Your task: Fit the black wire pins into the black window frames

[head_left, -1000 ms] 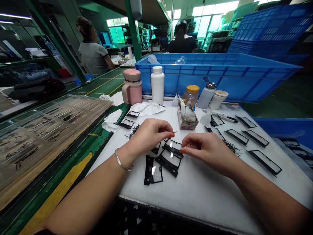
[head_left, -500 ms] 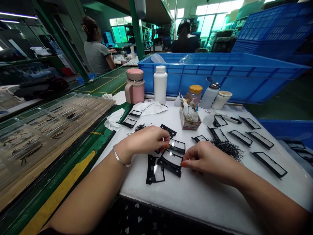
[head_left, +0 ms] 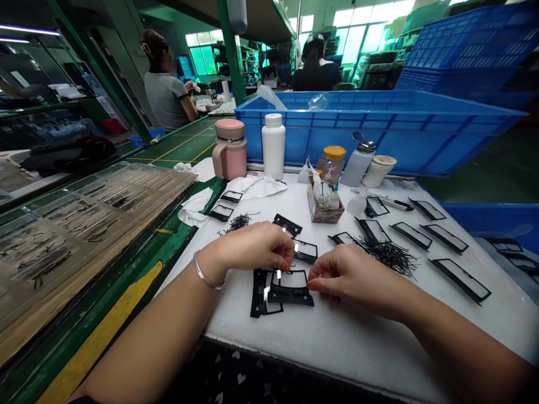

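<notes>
A black frame with a clear window lies partly over another black windowed frame in front of me. My right hand is closed, with thumb and finger pinching the upper frame's right edge. Over that frame's upper left edge, my left hand is closed in a pinch; what sits between its fingertips is too small to make out. Just behind the hands lie a further windowed frame and a black piece. A heap of thin black strips lies right of my right hand.
Several windowed frames spread over the white tabletop's right side. A small box of bottles, a white bottle and a pink mug stand behind. A blue crate borders the back; a compartment tray is left. Two people sit beyond.
The upper frame has turned to lie more level and shifted slightly left. My left hand has moved slightly down; my right hand stays at the frame's right edge.
</notes>
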Available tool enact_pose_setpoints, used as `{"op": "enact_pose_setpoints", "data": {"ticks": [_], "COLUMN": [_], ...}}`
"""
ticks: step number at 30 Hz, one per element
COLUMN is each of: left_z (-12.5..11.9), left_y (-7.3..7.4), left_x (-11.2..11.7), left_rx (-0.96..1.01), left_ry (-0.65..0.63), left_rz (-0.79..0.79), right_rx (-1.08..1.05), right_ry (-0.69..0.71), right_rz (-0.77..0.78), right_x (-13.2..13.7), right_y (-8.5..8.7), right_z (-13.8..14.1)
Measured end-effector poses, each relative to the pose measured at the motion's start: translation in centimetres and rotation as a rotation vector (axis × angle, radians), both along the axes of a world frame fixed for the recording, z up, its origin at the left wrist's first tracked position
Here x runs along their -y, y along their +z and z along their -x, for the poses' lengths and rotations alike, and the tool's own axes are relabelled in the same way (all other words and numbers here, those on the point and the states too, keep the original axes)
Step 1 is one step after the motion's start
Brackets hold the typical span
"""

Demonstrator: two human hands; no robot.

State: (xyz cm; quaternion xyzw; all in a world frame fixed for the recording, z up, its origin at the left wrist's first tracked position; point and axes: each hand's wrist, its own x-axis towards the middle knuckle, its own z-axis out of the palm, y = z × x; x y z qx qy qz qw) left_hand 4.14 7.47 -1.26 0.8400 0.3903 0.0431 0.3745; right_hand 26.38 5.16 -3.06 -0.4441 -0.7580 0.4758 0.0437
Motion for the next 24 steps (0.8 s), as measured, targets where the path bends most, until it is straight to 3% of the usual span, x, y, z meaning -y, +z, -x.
{"op": "enact_pose_setpoints", "data": {"ticks": [5, 16, 21, 24], "left_z": [-0.1, 0.0, -0.2, -0.4], "left_y": [-0.2, 1.2, 1.2, 1.2], "left_x": [0.0, 0.3, 0.4, 0.7], "left_rx": [0.042, 0.358, 0.598, 0.684], "left_ry": [-0.026, 0.254, 0.521, 0.599], "left_rz": [-0.036, -0.014, -0.224, -0.348], "right_rx": [-0.003, -0.163, -0.286, -0.375], "right_ry": [0.027, -0.050, -0.173, -0.248], "right_rz": [-0.013, 0.096, 0.073, 0.075], "right_x": [-0.1, -0.4, -1.2, -1.6], "right_y": [0.0, 1.4, 1.4, 1.1], "right_z": [-0.1, -0.6, -1.3, -1.5]}}
